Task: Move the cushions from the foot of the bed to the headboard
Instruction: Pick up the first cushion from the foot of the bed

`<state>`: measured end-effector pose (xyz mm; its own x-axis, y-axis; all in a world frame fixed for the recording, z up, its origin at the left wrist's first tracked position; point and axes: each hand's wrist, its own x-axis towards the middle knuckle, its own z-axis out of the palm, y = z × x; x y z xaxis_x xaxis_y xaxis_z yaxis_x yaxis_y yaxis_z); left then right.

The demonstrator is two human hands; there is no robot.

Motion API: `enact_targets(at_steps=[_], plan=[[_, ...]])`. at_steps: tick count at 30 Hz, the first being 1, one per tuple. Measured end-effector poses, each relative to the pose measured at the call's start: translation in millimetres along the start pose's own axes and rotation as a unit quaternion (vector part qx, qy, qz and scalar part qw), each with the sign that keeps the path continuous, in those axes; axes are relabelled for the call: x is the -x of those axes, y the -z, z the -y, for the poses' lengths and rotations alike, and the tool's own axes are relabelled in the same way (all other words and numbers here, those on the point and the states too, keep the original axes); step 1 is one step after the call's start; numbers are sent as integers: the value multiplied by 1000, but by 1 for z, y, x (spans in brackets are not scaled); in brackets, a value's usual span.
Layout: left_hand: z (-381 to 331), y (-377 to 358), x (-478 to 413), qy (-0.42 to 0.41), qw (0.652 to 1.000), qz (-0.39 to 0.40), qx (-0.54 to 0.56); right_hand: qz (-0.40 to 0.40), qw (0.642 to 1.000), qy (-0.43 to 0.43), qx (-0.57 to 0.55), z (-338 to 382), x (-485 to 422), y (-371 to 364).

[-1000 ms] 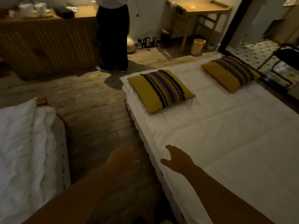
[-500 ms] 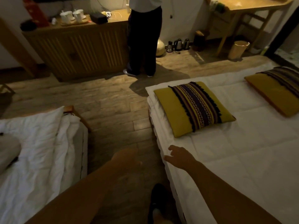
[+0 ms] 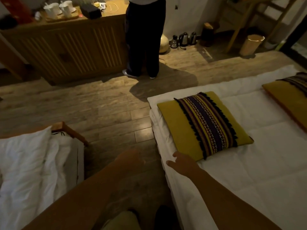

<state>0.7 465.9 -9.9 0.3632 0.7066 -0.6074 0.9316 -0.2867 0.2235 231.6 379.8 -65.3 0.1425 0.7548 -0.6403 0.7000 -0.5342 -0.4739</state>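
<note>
Near cushion (image 3: 205,124): yellow, dark fringed woven band down the middle, lying flat on the bed (image 3: 249,180) at its foot-end corner, the corner closest to the floor gap. Slightly rotated relative to the bed edge.

Second cushion (image 3: 289,97): same pattern, also flat on the bed, further along the foot edge from the near cushion, cut off by the frame's right side. Well apart from the first.

Right hand (image 3: 183,163): over the bed's side edge, just beside the near cushion's closest corner. Fingers spread loosely, holding nothing. Contact with the cushion: can't tell, looks just short of it.

Left hand (image 3: 131,159): over the wooden floor (image 3: 99,110), off the bed, on the far side of the right hand from the cushion. Motion-blurred; looks empty with fingers relaxed.

Bed cover is plain white, quilted, mostly smooth.

Across the floor gap from the cushion: another bed (image 3: 29,171) with rumpled white bedding and a wooden frame corner showing.

Beyond the cushion, past the foot of the bed: another person (image 3: 143,39) standing in dark trousers, facing a slatted wooden sideboard (image 3: 69,47). White cups (image 3: 58,9) on a tray on top of it. Kettles (image 3: 183,39) on the floor by the wall, a bin (image 3: 251,44) under a wooden table.
</note>
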Motion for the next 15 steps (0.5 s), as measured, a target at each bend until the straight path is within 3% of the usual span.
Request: enact_targets(at_steps=[7, 15], plan=[[28, 55, -75, -21, 999, 16, 26, -9, 999, -46, -19, 35, -68, 21], [49, 141, -169, -112, 993, 13, -35, -83, 984, -122, -97, 93, -118, 48]])
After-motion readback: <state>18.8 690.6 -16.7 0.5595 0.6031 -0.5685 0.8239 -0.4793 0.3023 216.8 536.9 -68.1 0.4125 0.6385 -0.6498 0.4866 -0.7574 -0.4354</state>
